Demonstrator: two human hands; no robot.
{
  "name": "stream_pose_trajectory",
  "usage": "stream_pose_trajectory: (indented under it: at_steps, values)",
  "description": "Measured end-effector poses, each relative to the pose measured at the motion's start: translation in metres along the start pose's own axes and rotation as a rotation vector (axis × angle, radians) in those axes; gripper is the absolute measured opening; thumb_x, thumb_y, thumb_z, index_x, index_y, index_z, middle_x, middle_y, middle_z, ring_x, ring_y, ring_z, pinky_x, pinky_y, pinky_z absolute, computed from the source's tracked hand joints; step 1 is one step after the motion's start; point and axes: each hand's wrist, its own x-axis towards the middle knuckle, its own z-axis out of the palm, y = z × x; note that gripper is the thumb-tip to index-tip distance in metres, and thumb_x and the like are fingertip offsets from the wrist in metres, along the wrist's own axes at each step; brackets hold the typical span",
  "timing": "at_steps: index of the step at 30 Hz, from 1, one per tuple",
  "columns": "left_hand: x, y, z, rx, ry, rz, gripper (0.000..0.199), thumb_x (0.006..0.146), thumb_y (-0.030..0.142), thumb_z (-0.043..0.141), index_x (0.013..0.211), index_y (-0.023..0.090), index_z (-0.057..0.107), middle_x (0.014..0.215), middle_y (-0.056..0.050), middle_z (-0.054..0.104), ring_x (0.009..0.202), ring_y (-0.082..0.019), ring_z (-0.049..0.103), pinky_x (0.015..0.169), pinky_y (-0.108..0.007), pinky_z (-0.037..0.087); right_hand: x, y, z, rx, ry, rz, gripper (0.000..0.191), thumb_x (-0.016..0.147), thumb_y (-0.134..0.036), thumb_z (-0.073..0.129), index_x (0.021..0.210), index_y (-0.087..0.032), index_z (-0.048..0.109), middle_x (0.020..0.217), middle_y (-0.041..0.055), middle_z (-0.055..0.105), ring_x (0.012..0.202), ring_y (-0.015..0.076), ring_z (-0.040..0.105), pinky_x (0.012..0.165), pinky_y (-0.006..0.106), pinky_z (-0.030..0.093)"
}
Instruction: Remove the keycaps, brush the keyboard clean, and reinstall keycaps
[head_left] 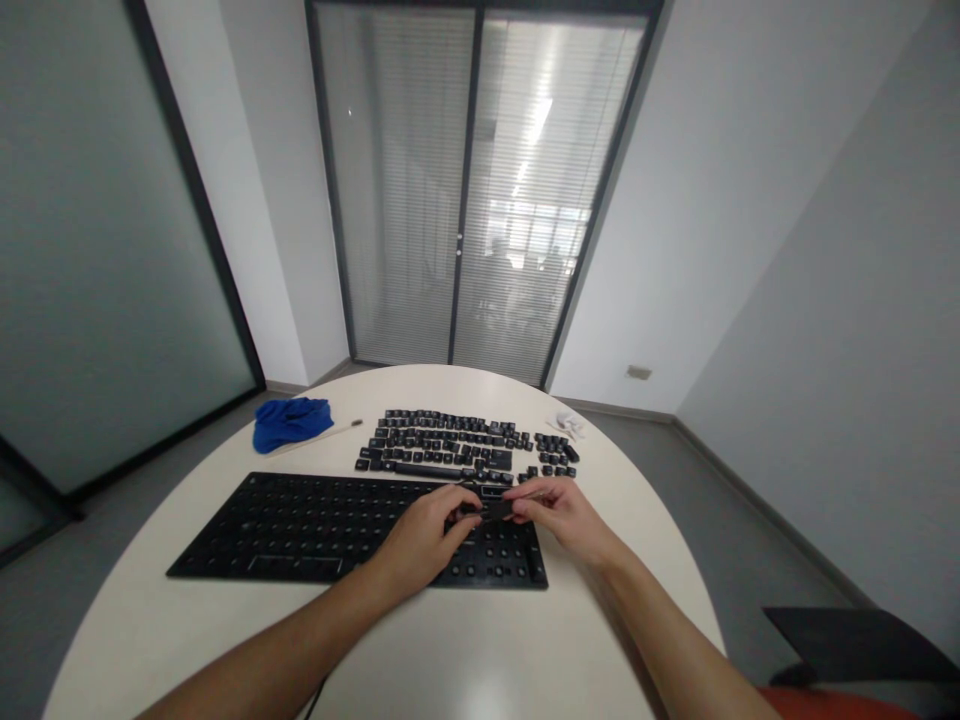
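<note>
A black keyboard base (300, 520) without most of its caps lies on the round table. Over its right part, my left hand (431, 530) has thumb and fingers pinched at the left end of a small dark piece (496, 511). The right end of that piece is between the thumb and fingers of my right hand (562, 512). What the piece is cannot be made out. Just beyond the base, loose black keycaps (442, 440) lie in rows, with a long space bar cap (429, 470) in the nearest row.
A blue cloth (291, 422) lies at the table's left back, beside a thin brush (322, 436). Crumpled white material (570, 424) is at the right back. The white table (525, 650) has a curved edge. A dark and red chair (862, 650) stands at the lower right.
</note>
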Motion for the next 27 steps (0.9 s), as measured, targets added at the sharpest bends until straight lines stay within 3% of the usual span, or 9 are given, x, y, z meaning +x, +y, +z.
stream_pose_trajectory:
  at_steps: [3,9,12,17,21,24,27]
  values:
    - [0.0,0.001,0.0,0.011,-0.009,0.008,0.013,0.093,0.021,0.058,0.102,0.02,0.068,0.094,-0.003,0.068,0.083,-0.019,0.061,0.077,-0.031,0.048,0.0,0.0,0.005,-0.012,-0.02,-0.01,0.032,0.081,-0.047,0.077,0.097,-0.019,0.077,0.085,0.0066,0.077,0.077,0.0189,0.072,0.073,0.034,0.058]
    - [0.0,0.002,-0.003,-0.013,0.023,-0.008,0.018,0.095,0.026,0.056,0.107,0.02,0.067,0.1,-0.005,0.069,0.087,-0.02,0.062,0.082,-0.033,0.048,0.003,0.003,0.007,0.056,0.081,-0.036,0.033,0.082,-0.051,0.075,0.091,-0.019,0.07,0.096,0.0075,0.077,0.086,0.02,0.072,0.077,0.035,0.057]
    - [0.001,0.002,-0.005,-0.086,0.022,-0.015,0.022,0.098,0.028,0.05,0.108,0.02,0.068,0.102,-0.006,0.069,0.092,-0.02,0.063,0.086,-0.034,0.049,0.004,0.002,0.007,0.083,0.08,-0.051,0.035,0.081,-0.053,0.075,0.088,-0.019,0.068,0.1,0.0091,0.077,0.096,0.0228,0.071,0.084,0.038,0.057]
    - [0.005,-0.004,-0.005,-0.254,0.047,-0.098,0.024,0.097,0.03,0.049,0.109,0.019,0.066,0.098,-0.005,0.07,0.087,-0.02,0.065,0.082,-0.034,0.051,0.004,0.001,0.008,0.043,0.085,-0.059,0.036,0.083,-0.054,0.073,0.094,-0.02,0.068,0.103,0.0095,0.077,0.094,0.0227,0.071,0.086,0.041,0.057]
    - [0.007,-0.016,0.001,-0.403,0.122,-0.18,0.027,0.095,0.031,0.052,0.116,0.018,0.062,0.098,-0.006,0.069,0.086,-0.018,0.065,0.081,-0.034,0.054,0.006,0.001,0.005,0.06,0.19,-0.093,0.036,0.081,-0.055,0.074,0.09,-0.022,0.062,0.097,0.0084,0.077,0.092,0.0238,0.071,0.087,0.042,0.056]
    - [0.007,-0.021,0.003,-0.4,0.153,-0.212,0.029,0.091,0.028,0.058,0.119,0.018,0.061,0.085,-0.002,0.065,0.081,-0.017,0.063,0.074,-0.031,0.054,0.008,-0.002,0.0,0.086,0.299,-0.124,0.04,0.079,-0.057,0.075,0.089,-0.025,0.053,0.093,0.0071,0.076,0.09,0.0254,0.071,0.086,0.042,0.055]
    - [0.007,-0.02,0.003,-0.364,0.149,-0.194,0.025,0.088,0.025,0.062,0.111,0.018,0.063,0.087,-0.002,0.063,0.08,-0.016,0.061,0.07,-0.028,0.053,0.009,-0.003,-0.003,0.094,0.375,-0.16,0.046,0.079,-0.058,0.075,0.095,-0.027,0.045,0.091,0.0051,0.075,0.087,0.0249,0.07,0.081,0.04,0.054]
